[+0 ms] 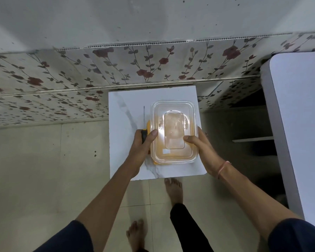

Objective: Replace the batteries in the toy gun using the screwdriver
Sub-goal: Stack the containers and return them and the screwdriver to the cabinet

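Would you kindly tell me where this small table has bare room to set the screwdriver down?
The widest bare patch on the table is the left strip, from its left edge to the screwdriver. A narrower band runs between the box and the far edge. The right is crowded: box and right hand reach the edge.

The single head view looks steeply down, from perhaps standing height, at a small table point(120, 160) and floor.
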